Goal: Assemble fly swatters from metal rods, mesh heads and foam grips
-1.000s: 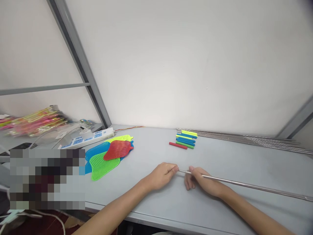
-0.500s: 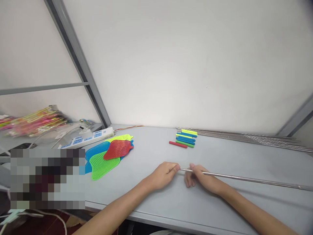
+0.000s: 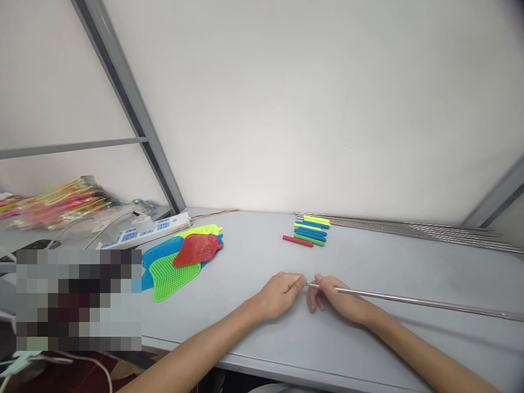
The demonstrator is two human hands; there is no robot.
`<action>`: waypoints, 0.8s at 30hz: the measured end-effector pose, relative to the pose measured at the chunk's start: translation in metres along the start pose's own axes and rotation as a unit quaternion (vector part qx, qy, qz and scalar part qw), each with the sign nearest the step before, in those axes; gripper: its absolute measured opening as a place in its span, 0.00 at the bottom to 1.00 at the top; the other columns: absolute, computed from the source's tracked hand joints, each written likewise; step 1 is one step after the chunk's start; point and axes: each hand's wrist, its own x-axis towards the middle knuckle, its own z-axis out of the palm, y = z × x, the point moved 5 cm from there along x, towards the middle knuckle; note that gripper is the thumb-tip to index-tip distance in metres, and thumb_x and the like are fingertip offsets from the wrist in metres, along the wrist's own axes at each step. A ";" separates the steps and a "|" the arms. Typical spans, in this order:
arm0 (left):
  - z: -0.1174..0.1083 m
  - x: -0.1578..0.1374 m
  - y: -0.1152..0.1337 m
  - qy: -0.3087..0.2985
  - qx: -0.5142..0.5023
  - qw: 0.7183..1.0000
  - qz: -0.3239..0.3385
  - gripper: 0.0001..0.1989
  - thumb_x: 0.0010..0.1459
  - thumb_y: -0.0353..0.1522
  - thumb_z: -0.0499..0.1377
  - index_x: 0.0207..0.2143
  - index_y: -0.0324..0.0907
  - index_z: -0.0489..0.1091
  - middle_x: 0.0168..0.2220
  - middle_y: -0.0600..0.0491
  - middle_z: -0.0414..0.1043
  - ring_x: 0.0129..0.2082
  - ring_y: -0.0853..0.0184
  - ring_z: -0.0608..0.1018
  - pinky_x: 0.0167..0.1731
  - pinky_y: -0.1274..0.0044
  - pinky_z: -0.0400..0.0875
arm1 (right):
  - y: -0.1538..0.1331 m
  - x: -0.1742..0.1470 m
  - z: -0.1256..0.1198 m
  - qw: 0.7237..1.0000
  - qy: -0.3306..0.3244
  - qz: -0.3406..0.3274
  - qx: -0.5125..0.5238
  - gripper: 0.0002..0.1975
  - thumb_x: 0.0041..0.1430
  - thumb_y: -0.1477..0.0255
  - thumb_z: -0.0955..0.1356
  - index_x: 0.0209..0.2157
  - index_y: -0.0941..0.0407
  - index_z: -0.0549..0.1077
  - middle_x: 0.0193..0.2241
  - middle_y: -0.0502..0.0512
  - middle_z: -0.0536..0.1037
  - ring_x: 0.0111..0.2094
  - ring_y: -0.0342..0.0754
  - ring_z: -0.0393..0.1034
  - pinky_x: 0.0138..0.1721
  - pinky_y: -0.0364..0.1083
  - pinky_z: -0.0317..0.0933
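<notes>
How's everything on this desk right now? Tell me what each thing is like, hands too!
Left grip: closed on the metal rod's end
Right grip: pinching the rod, lower fingers loose
Green swatter head: flat, partly covered
Red swatter head: lying on top
Red tube: lying slanted
Power strip: seems to have something plugged in
Thin rods: lying along the wall

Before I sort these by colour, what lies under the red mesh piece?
Parts of a green piece, yellow piece and blue mesh; what the red piece covers is hidden.
</notes>
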 end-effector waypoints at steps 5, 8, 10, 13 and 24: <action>0.005 0.001 0.014 -0.020 -0.067 0.997 0.045 0.26 0.58 0.37 0.31 0.22 0.39 0.64 0.29 0.55 0.69 0.33 0.74 0.69 0.39 0.82 0.58 | -0.001 -0.001 0.001 1.000 0.004 0.014 -0.024 0.30 0.56 0.60 0.46 0.21 0.58 0.70 0.16 0.50 0.62 0.23 0.41 0.58 0.31 0.42 0.52; 0.006 0.001 0.017 -0.021 -0.082 0.995 0.052 0.26 0.58 0.37 0.31 0.22 0.39 0.63 0.29 0.54 0.69 0.33 0.75 0.69 0.39 0.82 0.59 | -0.006 -0.001 0.002 1.000 0.002 0.009 -0.020 0.30 0.56 0.60 0.46 0.20 0.58 0.70 0.16 0.50 0.63 0.22 0.41 0.58 0.31 0.42 0.53; 0.006 0.001 0.017 -0.019 -0.079 0.995 0.051 0.25 0.58 0.37 0.31 0.23 0.39 0.63 0.28 0.55 0.69 0.32 0.75 0.69 0.38 0.81 0.59 | -0.010 -0.001 0.002 1.000 -0.005 0.004 -0.011 0.30 0.55 0.60 0.46 0.21 0.58 0.70 0.17 0.51 0.65 0.22 0.41 0.58 0.31 0.42 0.53; 0.006 0.002 0.014 -0.011 -0.057 0.997 0.045 0.24 0.58 0.37 0.32 0.24 0.39 0.62 0.27 0.54 0.68 0.29 0.75 0.69 0.36 0.81 0.60 | -0.013 -0.001 0.000 1.000 -0.008 0.005 0.008 0.29 0.55 0.59 0.47 0.21 0.59 0.70 0.20 0.52 0.68 0.22 0.41 0.58 0.30 0.43 0.54; -0.007 0.001 0.003 0.051 0.077 0.995 0.024 0.17 0.57 0.37 0.36 0.23 0.40 0.57 0.21 0.58 0.59 0.22 0.75 0.61 0.25 0.82 0.56 | 0.004 0.001 -0.019 0.981 0.091 0.050 0.162 0.21 0.49 0.57 0.57 0.17 0.60 0.63 0.14 0.49 0.61 0.16 0.38 0.55 0.17 0.39 0.48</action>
